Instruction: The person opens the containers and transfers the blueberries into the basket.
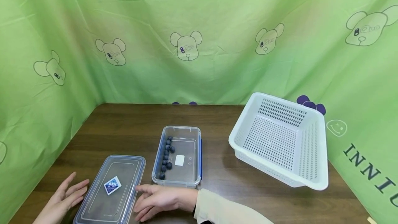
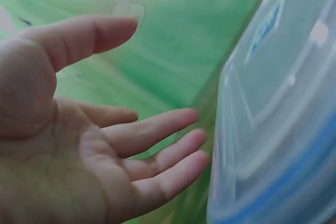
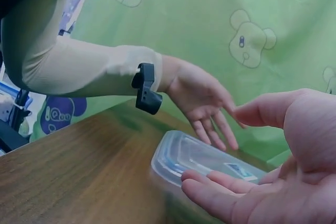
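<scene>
A clear plastic lid [image 1: 109, 199] with a bluish edge and a blue-and-white label [image 1: 112, 185] lies at the table's front left. My left hand [image 1: 63, 198] is beside its left edge, fingers spread and apart from it in the left wrist view. From the other side, my right hand [image 1: 161, 198] reaches to the lid's right edge, its fingertips right at the rim and its fingers loosely bent. Neither hand grips anything. Behind my right hand stands a clear plastic box [image 1: 189, 172], uncovered, with several blueberries [image 1: 164, 161] along its left side.
A white perforated basket [image 1: 280, 168] stands on the right of the brown wooden table [image 1: 214, 120]. Green curtain [image 1: 217, 78] with bear faces hangs behind and along both sides of the table. The box has a blue clasp [image 1: 201, 158] on its right side.
</scene>
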